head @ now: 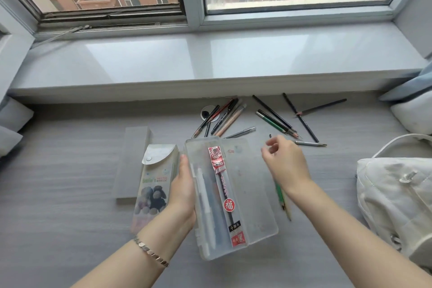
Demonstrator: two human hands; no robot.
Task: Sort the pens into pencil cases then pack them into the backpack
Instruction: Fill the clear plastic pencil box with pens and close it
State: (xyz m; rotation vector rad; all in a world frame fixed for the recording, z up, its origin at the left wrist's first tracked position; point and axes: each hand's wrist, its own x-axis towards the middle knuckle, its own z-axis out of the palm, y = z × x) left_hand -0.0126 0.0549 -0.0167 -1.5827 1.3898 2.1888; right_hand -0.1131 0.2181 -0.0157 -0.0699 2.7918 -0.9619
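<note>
The left hand [183,184] grips the left long edge of the open clear pencil case [254,196], thumb on top along the rim and fingers curled under, holding it a little tilted above the desk [70,206]; a metal link bracelet [150,251] sits on that wrist. The right hand [285,161] hovers over the case's far right corner, apart from the left, its fingers loosely curled with thumb and forefinger close together; a tiny dark bit shows just off the fingertips, and I cannot tell whether it is pinched. In the case's left half lie a red-packaged refill [222,194], a white pen [201,194] and some darker pens beside it; the right half, the lid, lies flat and holds nothing I can make out. Just right of the case, partly under the right wrist, a green pencil [281,196] lies on the desk. Just left of the case, touching the left hand, is a printed pouch case [152,184] with a snap flap, resting partly on a flat grey box [133,161]. Beyond the case's far edge the loose pens [224,117] fan out by a round cable hole [207,112], with more dark pencils [275,121] scattered beyond and to the right. Well to the right of the case sits the white backpack [397,194]. Farther beyond the case runs the grey window sill [210,61].
</note>
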